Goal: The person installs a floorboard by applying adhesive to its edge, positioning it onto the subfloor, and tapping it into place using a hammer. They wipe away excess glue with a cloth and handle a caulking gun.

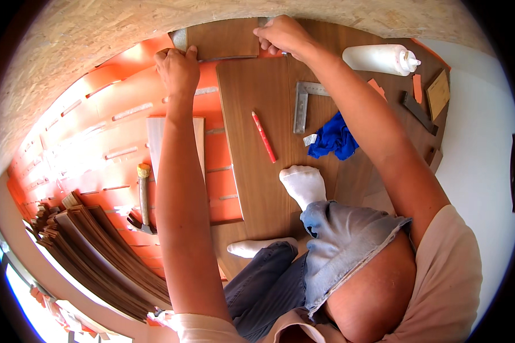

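My left hand [177,68] presses on the left edge of a short brown floor plank [223,37] lying against the chipboard wall [97,34]. My right hand [281,35] grips the same plank at its right end, fingers curled over it. The plank butts onto laid brown flooring [257,91] that runs back toward me. A red pencil [264,136] lies on that flooring below my hands. I sit on the floor with my socked feet [303,183] on the planks.
Orange slotted underlay [114,143] covers the floor to the left, with a pale plank [154,143] and a hammer [143,197] on it. A stack of planks [97,251] lies lower left. A steel square [301,106], blue rag [333,138], white glue bottle [380,58] and wooden blocks [438,94] lie right.
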### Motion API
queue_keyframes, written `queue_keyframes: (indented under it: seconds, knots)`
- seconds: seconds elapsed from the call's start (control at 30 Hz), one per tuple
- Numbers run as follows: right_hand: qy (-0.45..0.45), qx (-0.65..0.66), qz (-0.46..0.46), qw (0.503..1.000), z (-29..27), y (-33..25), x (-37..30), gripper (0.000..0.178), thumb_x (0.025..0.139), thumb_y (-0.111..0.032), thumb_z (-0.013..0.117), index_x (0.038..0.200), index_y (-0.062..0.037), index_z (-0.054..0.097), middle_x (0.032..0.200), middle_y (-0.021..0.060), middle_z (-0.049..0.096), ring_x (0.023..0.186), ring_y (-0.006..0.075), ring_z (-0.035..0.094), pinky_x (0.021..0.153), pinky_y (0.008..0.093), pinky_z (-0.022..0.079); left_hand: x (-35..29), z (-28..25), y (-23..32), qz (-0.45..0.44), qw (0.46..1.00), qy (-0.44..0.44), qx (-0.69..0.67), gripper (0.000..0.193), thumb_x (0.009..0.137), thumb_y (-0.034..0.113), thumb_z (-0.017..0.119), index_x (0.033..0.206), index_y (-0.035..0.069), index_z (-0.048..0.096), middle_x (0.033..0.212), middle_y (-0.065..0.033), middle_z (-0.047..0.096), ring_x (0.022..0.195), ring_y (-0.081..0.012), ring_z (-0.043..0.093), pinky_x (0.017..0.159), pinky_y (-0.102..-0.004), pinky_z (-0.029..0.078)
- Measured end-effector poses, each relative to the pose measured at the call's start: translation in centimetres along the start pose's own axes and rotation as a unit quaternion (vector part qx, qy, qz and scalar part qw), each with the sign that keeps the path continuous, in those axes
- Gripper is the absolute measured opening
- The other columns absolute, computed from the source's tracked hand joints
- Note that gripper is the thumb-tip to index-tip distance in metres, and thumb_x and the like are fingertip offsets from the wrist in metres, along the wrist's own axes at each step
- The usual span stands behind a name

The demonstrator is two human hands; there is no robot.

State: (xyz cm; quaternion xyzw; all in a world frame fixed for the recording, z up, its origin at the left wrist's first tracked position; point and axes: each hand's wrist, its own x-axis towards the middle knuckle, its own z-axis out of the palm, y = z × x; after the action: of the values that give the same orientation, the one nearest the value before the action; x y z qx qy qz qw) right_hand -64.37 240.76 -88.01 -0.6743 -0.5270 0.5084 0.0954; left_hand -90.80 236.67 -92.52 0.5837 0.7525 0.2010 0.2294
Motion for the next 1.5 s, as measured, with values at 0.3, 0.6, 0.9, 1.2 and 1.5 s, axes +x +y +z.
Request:
queue_keyframes:
  seconds: [0.3,0.6,0.9,1.2,1.5]
  knots:
    - [-0.039,-0.186,-0.088,0.978,-2.4,1.0,-4.6,0.032,0.098,-0.019,0.060,0.121,-0.0026,0.075,0.086,0.0088,0.075,0.066,0.0178,0.067,0.063,0.0355,0.054,-1.0,0.4,0.5,0.001,1.000,0.000,0.006,0.037,0.096,0.033,0.074,0.098,-0.004,0.071,0.134,-0.0195,0.051,0.122,-0.0419,0.047,0.107,-0.0496,0.040]
    - [0.039,-0.270,-0.181,0.945,-1.4,3.2,-3.4,0.031,0.099,-0.019,0.058,0.117,-0.0001,0.076,0.090,0.0150,0.076,0.081,0.0264,0.072,0.075,0.0412,0.056,-1.1,0.2,0.2,0.019,1.000,-0.001,0.003,0.036,0.095,0.032,0.073,0.093,-0.004,0.072,0.131,-0.0194,0.054,0.121,-0.0416,0.045,0.107,-0.0513,0.037]
    - [0.003,-0.113,-0.054,0.992,-1.4,-0.1,-2.3,0.041,0.097,-0.034,0.067,0.082,0.0034,0.075,0.062,0.0080,0.065,0.056,0.0163,0.059,0.058,0.0358,0.047,-2.0,0.1,0.9,0.067,0.998,0.010,0.018,0.037,0.096,0.033,0.070,0.096,-0.003,0.074,0.127,-0.0204,0.057,0.126,-0.0379,0.041,0.109,-0.0506,0.033]
    - [0.006,-0.139,-0.016,0.990,-1.2,-0.5,-2.0,0.035,0.095,-0.028,0.070,0.079,0.0033,0.075,0.062,0.0090,0.064,0.056,0.0182,0.058,0.055,0.0378,0.044,-2.5,1.4,0.4,0.061,0.998,0.032,0.009,0.036,0.098,0.032,0.069,0.100,-0.004,0.070,0.136,-0.0222,0.051,0.126,-0.0427,0.040,0.109,-0.0532,0.034]
    - [-0.006,-0.074,-0.035,0.997,-1.6,0.6,-2.3,0.038,0.096,-0.031,0.066,0.076,0.0008,0.074,0.058,0.0072,0.062,0.055,0.0158,0.057,0.056,0.0378,0.043,-2.6,2.7,0.3,0.022,0.995,0.087,-0.045,0.035,0.097,0.030,0.067,0.102,-0.004,0.072,0.137,-0.0222,0.052,0.128,-0.0427,0.040,0.112,-0.0525,0.032]
